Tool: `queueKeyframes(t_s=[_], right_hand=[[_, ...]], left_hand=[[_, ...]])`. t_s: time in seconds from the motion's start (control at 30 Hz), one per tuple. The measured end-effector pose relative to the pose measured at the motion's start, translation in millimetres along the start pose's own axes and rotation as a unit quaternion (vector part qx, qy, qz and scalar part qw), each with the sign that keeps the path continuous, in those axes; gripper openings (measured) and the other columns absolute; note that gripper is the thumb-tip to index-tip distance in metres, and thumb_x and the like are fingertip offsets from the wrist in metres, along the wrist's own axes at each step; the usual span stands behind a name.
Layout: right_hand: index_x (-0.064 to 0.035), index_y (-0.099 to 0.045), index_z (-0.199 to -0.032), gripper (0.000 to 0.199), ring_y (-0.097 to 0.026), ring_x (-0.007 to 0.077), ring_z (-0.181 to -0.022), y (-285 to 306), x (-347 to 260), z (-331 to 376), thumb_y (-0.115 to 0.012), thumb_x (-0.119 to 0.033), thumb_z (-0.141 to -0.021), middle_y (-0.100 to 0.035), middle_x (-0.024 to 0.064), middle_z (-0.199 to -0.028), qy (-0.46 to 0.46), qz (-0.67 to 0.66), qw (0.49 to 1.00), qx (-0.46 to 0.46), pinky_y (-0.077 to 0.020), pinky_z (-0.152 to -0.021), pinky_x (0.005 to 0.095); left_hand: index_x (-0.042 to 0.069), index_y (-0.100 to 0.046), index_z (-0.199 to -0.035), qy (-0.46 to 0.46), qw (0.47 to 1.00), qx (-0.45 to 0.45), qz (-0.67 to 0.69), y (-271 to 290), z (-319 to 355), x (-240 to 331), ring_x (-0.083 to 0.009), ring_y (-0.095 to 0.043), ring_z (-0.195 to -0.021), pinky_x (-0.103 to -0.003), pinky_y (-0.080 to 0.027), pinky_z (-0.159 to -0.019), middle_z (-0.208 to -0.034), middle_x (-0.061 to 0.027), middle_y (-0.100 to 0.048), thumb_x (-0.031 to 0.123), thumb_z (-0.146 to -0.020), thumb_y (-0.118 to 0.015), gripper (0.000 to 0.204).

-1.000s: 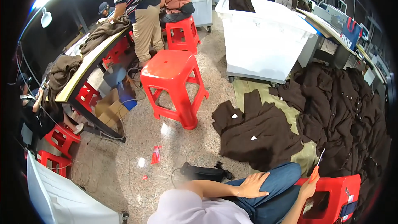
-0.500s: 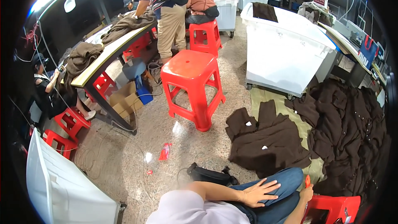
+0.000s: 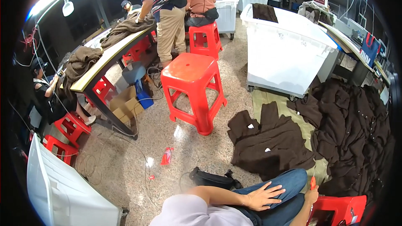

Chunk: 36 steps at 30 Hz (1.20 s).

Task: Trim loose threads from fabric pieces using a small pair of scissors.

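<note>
Grasping the orange tool (image 3: 313, 183) by its handle, the right grip (image 3: 311, 196) had the thin tip ahead of it. Probably light and stiff, the tool seemed best held there, behind the tip. The left grip (image 3: 263, 197) lay spread on the jeans (image 3: 295, 179), holding nothing. Just right of the right grip was the stool (image 3: 344, 203) edge; ahead-left, a soft garment (image 3: 272, 150) lay low, leaving room above.

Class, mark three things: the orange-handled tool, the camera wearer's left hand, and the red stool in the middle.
Orange-handled tool (image 3: 313, 183), head view: on its handle.
Left hand (image 3: 263, 196), head view: back of the hand.
Red stool (image 3: 188, 67), head view: top of its seat.
</note>
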State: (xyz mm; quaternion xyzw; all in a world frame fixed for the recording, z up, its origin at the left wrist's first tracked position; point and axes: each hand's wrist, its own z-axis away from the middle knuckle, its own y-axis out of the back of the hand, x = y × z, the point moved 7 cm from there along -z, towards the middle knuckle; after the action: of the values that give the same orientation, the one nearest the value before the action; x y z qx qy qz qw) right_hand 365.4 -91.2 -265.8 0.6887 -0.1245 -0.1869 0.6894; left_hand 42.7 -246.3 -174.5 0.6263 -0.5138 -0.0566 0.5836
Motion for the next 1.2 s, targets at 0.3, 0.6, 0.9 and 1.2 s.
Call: queueKeyframes(t_s=[0.3,0.6,0.9,1.2], right_hand=[[-0.0082,-0.054,-0.117,0.033,-0.067,0.0421,-0.089,-9.1,7.5,-1.8,-0.056,-0.009,-0.084,-0.069,0.0239,-0.094,-0.027,-0.043,0.999,0.011,-0.0513,-0.076,0.0519],[-0.0057,-0.053,-0.115,0.031,-0.066,0.0445,-0.088,-5.9,10.5,1.0,-0.053,-0.011,-0.084,-0.067,0.0253,-0.091,-0.026,-0.069,0.997,0.03,-0.051,-0.074,0.0532],[-0.0054,-0.052,-0.113,0.029,-0.065,0.0448,-0.087,-4.3,10.5,2.2,-0.051,-0.012,-0.085,-0.066,0.0265,-0.09,-0.027,-0.054,0.998,0.035,-0.0507,-0.073,0.0541],[-0.0043,-0.052,-0.109,0.024,-0.065,0.0459,-0.087,6.5,0.1,13.6,-0.051,-0.011,-0.086,-0.066,0.027,-0.089,-0.023,-0.063,0.997,0.036,-0.0505,-0.073,0.0547]], left_hand=[[0.018,-0.049,-0.137,0.002,1.0,-0.005,0.002,-1.0,2.1,0.5,-0.0327,-0.009,-0.149,-0.061,-0.012,-0.115,-0.161,-0.0134,-0.012,0.026,-0.083,-0.067,0.058],[0.017,-0.05,-0.136,0.002,1.0,0.002,-0.013,-3.7,0.1,-2.1,-0.0309,-0.006,-0.15,-0.059,-0.013,-0.115,-0.161,-0.0125,-0.011,0.026,-0.086,-0.064,0.053],[0.016,-0.051,-0.135,0.004,1.0,0.002,-0.009,-2.4,-1.1,-2.4,-0.0309,-0.007,-0.15,-0.059,-0.013,-0.115,-0.161,-0.0125,-0.013,0.025,-0.086,-0.062,0.051],[0.019,-0.048,-0.138,0.008,1.0,-0.004,-0.018,-1.2,3.5,-3.6,-0.0311,-0.011,-0.149,-0.059,-0.015,-0.114,-0.161,-0.0119,-0.015,0.025,-0.087,-0.062,0.053]])
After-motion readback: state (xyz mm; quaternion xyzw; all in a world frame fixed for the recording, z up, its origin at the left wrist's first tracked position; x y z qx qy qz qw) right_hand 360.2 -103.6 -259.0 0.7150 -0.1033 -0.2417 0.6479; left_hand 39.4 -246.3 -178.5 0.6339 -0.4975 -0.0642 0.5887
